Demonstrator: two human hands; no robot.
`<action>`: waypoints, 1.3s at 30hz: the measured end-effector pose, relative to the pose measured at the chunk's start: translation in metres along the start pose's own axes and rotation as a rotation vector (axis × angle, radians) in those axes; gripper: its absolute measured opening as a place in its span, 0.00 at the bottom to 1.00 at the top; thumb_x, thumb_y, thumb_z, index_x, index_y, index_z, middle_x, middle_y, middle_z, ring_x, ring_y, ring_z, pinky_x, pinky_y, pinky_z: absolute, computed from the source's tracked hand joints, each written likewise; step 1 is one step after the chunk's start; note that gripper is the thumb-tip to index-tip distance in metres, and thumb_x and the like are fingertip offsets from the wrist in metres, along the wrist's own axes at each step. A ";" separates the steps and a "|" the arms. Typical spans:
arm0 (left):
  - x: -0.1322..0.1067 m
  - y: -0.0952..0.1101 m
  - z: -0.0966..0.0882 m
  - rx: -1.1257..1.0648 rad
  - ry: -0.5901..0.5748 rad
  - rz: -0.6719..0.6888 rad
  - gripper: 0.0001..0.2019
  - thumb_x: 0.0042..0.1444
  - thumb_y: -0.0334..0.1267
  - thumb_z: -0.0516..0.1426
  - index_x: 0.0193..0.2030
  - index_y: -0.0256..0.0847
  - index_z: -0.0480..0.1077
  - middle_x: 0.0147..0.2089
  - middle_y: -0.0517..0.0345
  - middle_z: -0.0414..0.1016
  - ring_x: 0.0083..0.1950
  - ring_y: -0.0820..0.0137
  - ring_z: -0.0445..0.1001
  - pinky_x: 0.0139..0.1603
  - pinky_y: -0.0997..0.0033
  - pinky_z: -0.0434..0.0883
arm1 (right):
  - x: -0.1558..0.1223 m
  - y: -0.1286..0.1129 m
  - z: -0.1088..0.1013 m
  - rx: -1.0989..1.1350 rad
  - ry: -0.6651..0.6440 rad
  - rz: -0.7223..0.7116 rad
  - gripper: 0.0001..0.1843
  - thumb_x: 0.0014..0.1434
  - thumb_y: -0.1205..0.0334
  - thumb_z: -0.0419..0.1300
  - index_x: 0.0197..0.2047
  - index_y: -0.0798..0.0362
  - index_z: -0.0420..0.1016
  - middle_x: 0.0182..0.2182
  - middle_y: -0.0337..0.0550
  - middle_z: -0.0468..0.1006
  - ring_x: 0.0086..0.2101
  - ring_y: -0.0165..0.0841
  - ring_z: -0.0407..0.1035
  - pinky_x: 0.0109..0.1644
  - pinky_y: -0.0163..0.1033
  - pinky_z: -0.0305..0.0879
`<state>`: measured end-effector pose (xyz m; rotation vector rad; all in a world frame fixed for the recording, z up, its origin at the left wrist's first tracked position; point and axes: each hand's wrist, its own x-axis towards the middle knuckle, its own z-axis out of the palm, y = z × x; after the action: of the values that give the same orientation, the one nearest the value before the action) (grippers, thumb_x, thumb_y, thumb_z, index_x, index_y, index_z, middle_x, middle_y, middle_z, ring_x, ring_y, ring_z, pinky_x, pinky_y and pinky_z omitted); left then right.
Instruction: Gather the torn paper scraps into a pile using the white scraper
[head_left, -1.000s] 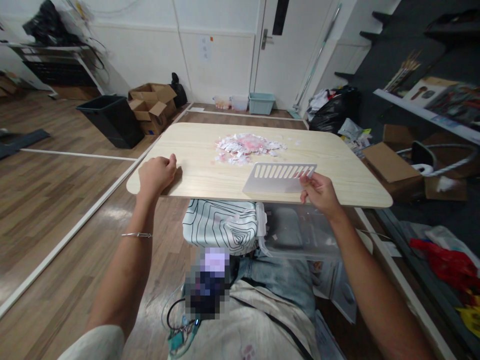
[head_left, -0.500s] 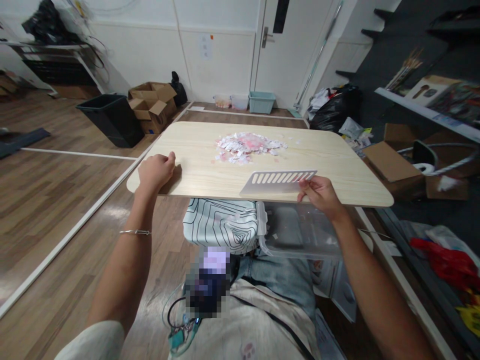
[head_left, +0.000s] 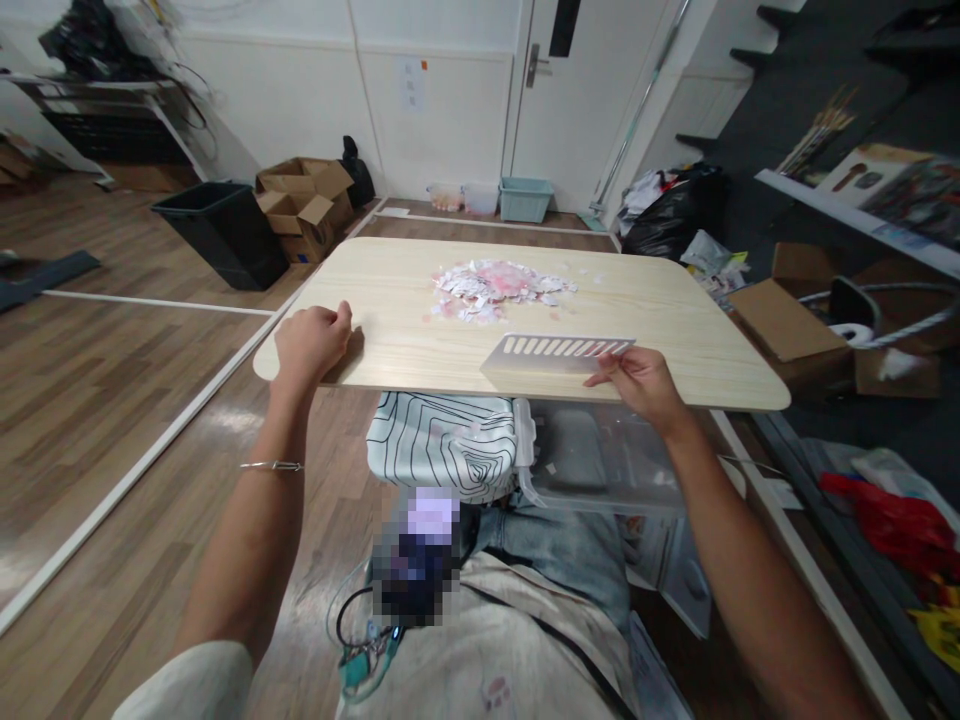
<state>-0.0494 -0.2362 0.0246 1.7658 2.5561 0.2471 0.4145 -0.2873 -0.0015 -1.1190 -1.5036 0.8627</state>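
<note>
A pale wooden table (head_left: 675,310) stands in front of me, with a heap of pink and white paper scraps (head_left: 499,290) near its middle. My right hand (head_left: 637,385) pinches the right end of a flat grey slotted plastic scraper (head_left: 555,355), which lies low over the table's near edge, between the heap and me. My left hand (head_left: 311,345) is curled over the table's near left edge and grips it. A clear plastic bin (head_left: 600,460) sits under the table's near edge, beside my knees.
A patterned cushion (head_left: 442,445) lies under the table, left of the bin. On the floor behind are a black bin (head_left: 214,235), open cardboard boxes (head_left: 304,205), black rubbish bags (head_left: 671,215) and more boxes (head_left: 784,320) at the right.
The scraper has tilted down from a steeper angle to nearly flat on the table, and my right hand has lowered slightly. My left hand has stayed on the table edge.
</note>
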 end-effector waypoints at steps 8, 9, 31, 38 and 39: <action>0.001 -0.002 0.002 -0.007 0.002 -0.015 0.42 0.86 0.54 0.39 0.61 0.33 0.94 0.68 0.18 0.93 0.76 0.29 0.88 0.72 0.43 0.82 | 0.000 0.003 -0.003 0.013 -0.085 0.011 0.45 0.51 0.10 0.86 0.30 0.47 0.89 0.30 0.44 0.87 0.29 0.40 0.86 0.36 0.50 0.98; 0.001 -0.002 0.002 -0.004 -0.004 -0.015 0.42 0.87 0.54 0.39 0.61 0.33 0.94 0.68 0.19 0.93 0.76 0.30 0.89 0.72 0.44 0.82 | 0.001 0.004 -0.004 0.017 -0.098 0.013 0.45 0.51 0.10 0.86 0.30 0.47 0.89 0.30 0.45 0.87 0.29 0.40 0.86 0.37 0.51 0.98; 0.007 -0.007 0.010 -0.016 0.015 -0.015 0.41 0.84 0.55 0.39 0.57 0.36 0.93 0.66 0.21 0.94 0.73 0.31 0.90 0.68 0.45 0.82 | 0.004 0.016 -0.013 0.051 -0.012 0.007 0.45 0.54 0.11 0.86 0.32 0.49 0.87 0.31 0.42 0.87 0.29 0.41 0.91 0.42 0.51 1.00; 0.008 -0.006 0.010 -0.032 0.026 -0.021 0.41 0.84 0.54 0.40 0.56 0.36 0.94 0.66 0.20 0.94 0.73 0.30 0.90 0.68 0.42 0.83 | 0.003 0.017 -0.009 0.021 -0.063 0.013 0.45 0.53 0.11 0.87 0.33 0.48 0.90 0.33 0.46 0.91 0.31 0.43 0.91 0.42 0.53 1.00; 0.008 -0.006 0.010 -0.032 0.024 -0.023 0.41 0.84 0.54 0.40 0.56 0.36 0.94 0.66 0.19 0.94 0.73 0.29 0.90 0.68 0.42 0.83 | 0.003 0.017 -0.009 0.017 -0.073 0.014 0.44 0.52 0.11 0.87 0.33 0.48 0.90 0.32 0.46 0.91 0.31 0.44 0.91 0.42 0.53 1.00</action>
<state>-0.0566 -0.2300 0.0143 1.7330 2.5721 0.3087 0.4271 -0.2795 -0.0142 -1.0969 -1.5465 0.9334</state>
